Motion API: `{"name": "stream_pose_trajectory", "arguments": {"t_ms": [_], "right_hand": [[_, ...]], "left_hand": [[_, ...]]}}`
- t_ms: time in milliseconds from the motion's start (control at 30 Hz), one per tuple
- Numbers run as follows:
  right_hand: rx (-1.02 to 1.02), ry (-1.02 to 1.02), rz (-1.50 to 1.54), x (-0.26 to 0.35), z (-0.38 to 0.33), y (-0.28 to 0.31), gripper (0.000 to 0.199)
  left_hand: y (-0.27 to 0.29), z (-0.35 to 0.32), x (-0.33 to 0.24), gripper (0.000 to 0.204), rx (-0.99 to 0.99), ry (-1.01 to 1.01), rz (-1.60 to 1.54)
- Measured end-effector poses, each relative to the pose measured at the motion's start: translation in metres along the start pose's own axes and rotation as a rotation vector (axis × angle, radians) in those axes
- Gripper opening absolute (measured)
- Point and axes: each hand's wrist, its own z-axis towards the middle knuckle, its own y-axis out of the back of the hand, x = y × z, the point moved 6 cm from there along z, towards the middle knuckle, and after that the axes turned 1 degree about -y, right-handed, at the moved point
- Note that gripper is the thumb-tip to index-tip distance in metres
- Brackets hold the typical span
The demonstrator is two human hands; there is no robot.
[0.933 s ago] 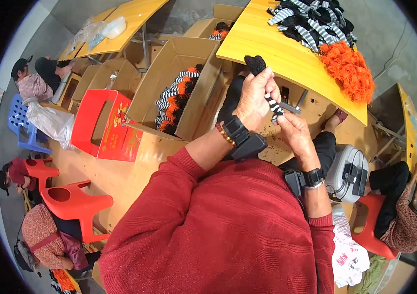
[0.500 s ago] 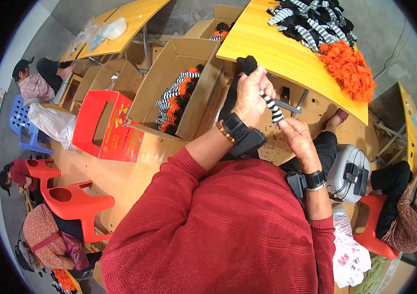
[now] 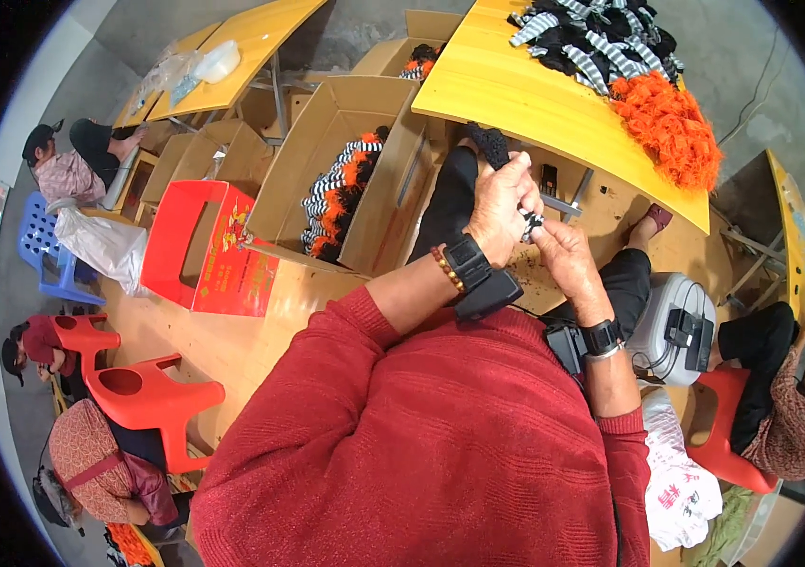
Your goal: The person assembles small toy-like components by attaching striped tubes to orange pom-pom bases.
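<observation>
A knitted piece (image 3: 490,145) with a black end and a black-and-white striped part is in my hands, below the front edge of the yellow table. My left hand (image 3: 502,210) is closed round its middle, and the black end sticks out past the fingers. At the striped end (image 3: 531,225), the thumb and fingers of my right hand (image 3: 568,259) pinch the fabric close beside my left hand. Much of the piece is hidden by the fingers.
The yellow table (image 3: 506,80) carries a pile of black and striped pieces (image 3: 601,47) and an orange fluffy heap (image 3: 669,132). An open cardboard box (image 3: 279,180) holds striped, orange and black items. A red box (image 3: 208,248) and red stools (image 3: 156,397) stand left. Several people sit around.
My hands have come closer together, and less of the striped part shows between them. The black end now leans to the upper left, longer past my left fingers.
</observation>
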Motion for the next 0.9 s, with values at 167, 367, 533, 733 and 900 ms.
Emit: {"name": "stream_pose_trajectory", "arguments": {"t_ms": [167,367,533,733,900], "right_hand": [[0.084,-0.014,0.009,0.003,-0.003,0.007,0.021],[0.018,-0.027,0.087,0.000,0.001,0.006,0.020],[0.083,-0.094,0.182,-0.001,-0.010,0.009,0.019],[-0.002,-0.015,0.030,0.007,0.004,0.000,0.019],[0.010,-0.015,0.120,0.011,-0.008,0.010,0.020]], "left_hand": [[0.007,0.010,-0.015,0.007,0.022,-0.060,-0.033],[-0.006,0.001,-0.002,0.012,0.074,0.032,0.000],[0.000,0.010,-0.023,0.030,0.135,-0.066,0.061],[-0.008,0.007,-0.007,0.026,0.087,-0.028,0.028],[-0.010,0.008,-0.020,0.024,0.229,-0.049,0.124]]}}
